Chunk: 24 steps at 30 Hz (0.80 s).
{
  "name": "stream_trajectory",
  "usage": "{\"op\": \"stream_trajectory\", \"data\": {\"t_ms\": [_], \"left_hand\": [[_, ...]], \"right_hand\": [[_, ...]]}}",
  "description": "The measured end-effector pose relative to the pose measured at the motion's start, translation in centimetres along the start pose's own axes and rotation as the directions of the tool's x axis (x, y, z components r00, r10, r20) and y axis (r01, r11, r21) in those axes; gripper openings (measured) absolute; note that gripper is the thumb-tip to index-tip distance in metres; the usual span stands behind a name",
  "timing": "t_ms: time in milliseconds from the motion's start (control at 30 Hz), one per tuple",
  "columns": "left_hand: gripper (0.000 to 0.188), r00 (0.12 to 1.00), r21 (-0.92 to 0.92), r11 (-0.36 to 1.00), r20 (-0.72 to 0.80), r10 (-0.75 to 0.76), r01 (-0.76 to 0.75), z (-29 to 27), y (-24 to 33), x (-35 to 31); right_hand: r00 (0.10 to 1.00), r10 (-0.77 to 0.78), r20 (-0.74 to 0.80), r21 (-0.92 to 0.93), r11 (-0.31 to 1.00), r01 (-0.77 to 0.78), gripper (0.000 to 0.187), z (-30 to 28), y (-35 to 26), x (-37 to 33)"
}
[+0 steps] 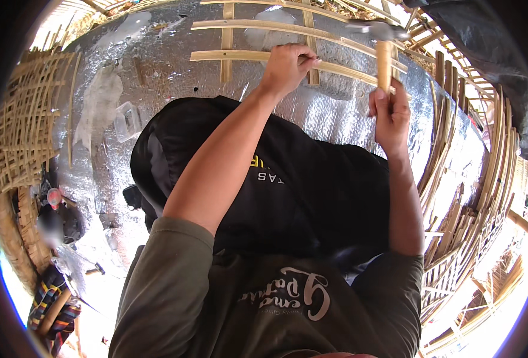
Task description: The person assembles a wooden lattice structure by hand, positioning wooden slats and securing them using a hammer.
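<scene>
Silver sheeting (177, 74), woven bamboo panel (31, 113) | left fingers (304, 51) pinched at slat (240, 55) | right fingers (400, 110) round hammer (384, 62)

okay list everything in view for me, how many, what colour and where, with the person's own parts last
hammer: one, pale handle, grey head, in the right hand
long slats: at least three, pale tan, upper middle
crosspieces: three, tan, crossing the slats
foil sheet: one, silver, spread beneath
container: one, clear, left of the legs
woven panel: one, tan, far left
strips: many, tan, right side
dark sheet: one, black, upper right
patterned cloth: one, multicoloured, lower left
small items: several, unclear, lower left
clothing: olive shirt, black legwear, below centre
hands: two, bare; left at the nearest slat, right gripping the handle
</scene>
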State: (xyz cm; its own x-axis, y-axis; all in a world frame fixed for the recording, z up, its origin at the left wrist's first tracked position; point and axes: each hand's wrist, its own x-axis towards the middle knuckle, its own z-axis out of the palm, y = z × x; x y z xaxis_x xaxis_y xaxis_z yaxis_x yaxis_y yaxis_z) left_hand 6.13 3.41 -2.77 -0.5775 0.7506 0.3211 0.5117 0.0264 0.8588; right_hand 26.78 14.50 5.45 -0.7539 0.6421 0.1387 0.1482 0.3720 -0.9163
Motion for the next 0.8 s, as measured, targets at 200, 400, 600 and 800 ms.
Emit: {"op": "stream_trajectory", "data": {"t_ms": [200, 400, 600, 800], "left_hand": [[0.018, 1.000, 0.064, 0.998, -0.005, -0.006, 0.006, 0.0, 0.3, -0.1], [0.018, 1.000, 0.032, 0.999, 0.001, -0.002, 0.002, -0.1, 0.2, -0.1], [0.019, 0.999, -0.028, 0.999, -0.046, -0.018, 0.017, 0.0, 0.2, -0.5], [0.020, 0.999, 0.044, 0.998, -0.002, -0.040, 0.040, -0.2, 0.6, -0.3]], "right_hand": [[0.989, 0.135, 0.052, -0.309, 0.944, -0.113, 0.017, -1.5, -0.8, 0.9], [0.989, -0.060, 0.134, -0.492, 0.863, 0.119, 0.015, -0.1, -1.4, 0.5], [0.977, -0.110, 0.185, -0.548, 0.814, 0.195, 0.015, 0.9, -1.2, 0.3], [0.977, -0.098, 0.188, -0.608, 0.770, 0.194, 0.014, 0.7, -1.2, 0.1]]}}
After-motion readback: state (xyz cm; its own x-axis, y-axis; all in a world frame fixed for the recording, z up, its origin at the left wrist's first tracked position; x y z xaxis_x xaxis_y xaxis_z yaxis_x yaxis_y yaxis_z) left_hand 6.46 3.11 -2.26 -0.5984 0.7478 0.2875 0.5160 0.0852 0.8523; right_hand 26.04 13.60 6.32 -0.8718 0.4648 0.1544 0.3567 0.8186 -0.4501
